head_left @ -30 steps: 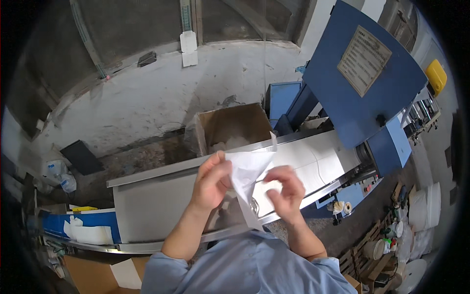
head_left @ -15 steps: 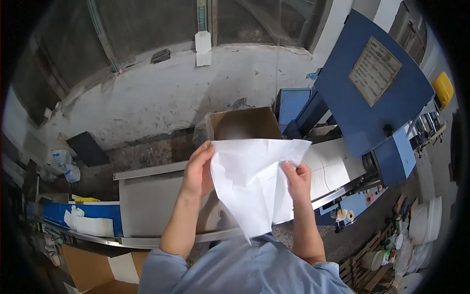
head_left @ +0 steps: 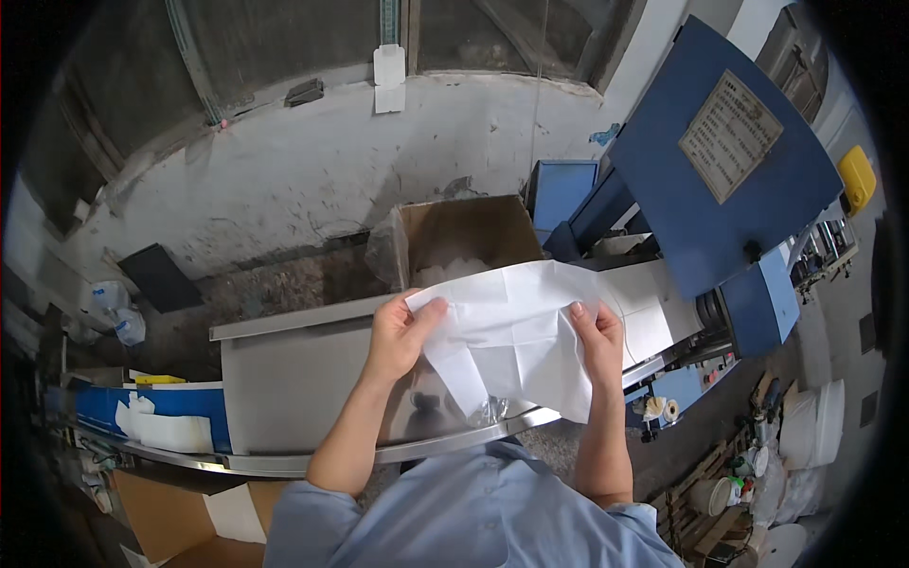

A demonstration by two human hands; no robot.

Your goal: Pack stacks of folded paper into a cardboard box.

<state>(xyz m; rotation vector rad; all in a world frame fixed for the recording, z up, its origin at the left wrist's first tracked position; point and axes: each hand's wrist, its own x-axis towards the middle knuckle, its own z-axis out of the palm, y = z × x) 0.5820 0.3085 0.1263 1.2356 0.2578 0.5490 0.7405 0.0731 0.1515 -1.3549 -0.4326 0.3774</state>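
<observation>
A creased white paper sheet point(head_left: 516, 322) is stretched between my two hands above the metal table. My left hand point(head_left: 400, 331) pinches its upper left edge, thumb on top. At the right edge my right hand point(head_left: 598, 343) grips it the same way, thumb on the near face. Fold lines cross the sheet, and one narrow flap hangs toward me on its left side. Under its lower edge, a bit of clear plastic point(head_left: 490, 411) shows on the table. Behind the paper stands an open cardboard box point(head_left: 464, 222) with whitish contents partly hidden.
The steel table point(head_left: 294, 383) runs left to a blue surface with white paper point(head_left: 175, 433). White sheets point(head_left: 653, 317) lie in a row at right, leading to a blue machine point(head_left: 701, 218). An open carton point(head_left: 166, 516) sits at lower left. Wooden pallets point(head_left: 696, 502) lie on the floor, lower right.
The sheet has spread wider and flatter, its hanging point lifted away. My left hand moved slightly right and down, and my right hand moved right. More of the cardboard box's inside shows.
</observation>
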